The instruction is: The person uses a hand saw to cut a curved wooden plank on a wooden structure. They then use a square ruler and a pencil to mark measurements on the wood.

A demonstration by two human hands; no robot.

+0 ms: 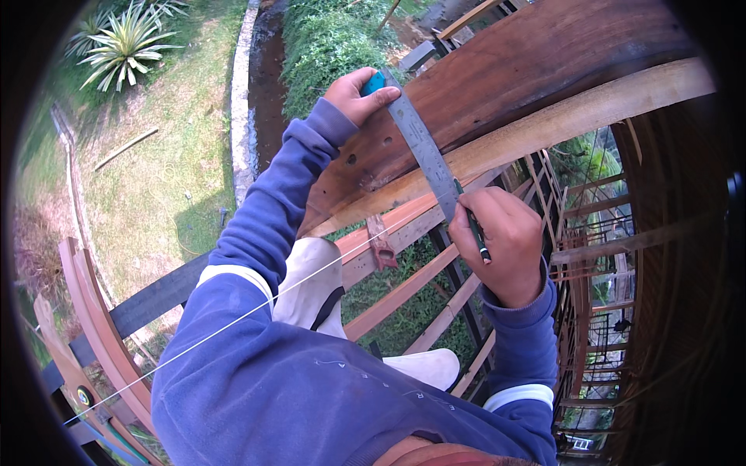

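Observation:
My left hand is closed on the teal stock of a try square, pressed at the far edge of a wide reddish-brown wooden slab. The steel blade of the try square lies across the slab and over its pale near edge. In my right hand is a dark green pencil, its upper end beside the blade's near end. Whether the pencil touches the wood I cannot tell, since the fingers cover part of it.
A handsaw with a red-brown handle hangs by the beams below the slab. A taut white string crosses in front of me. Open joists show greenery far beneath. Curved timber pieces stand at the left, above a grassy yard.

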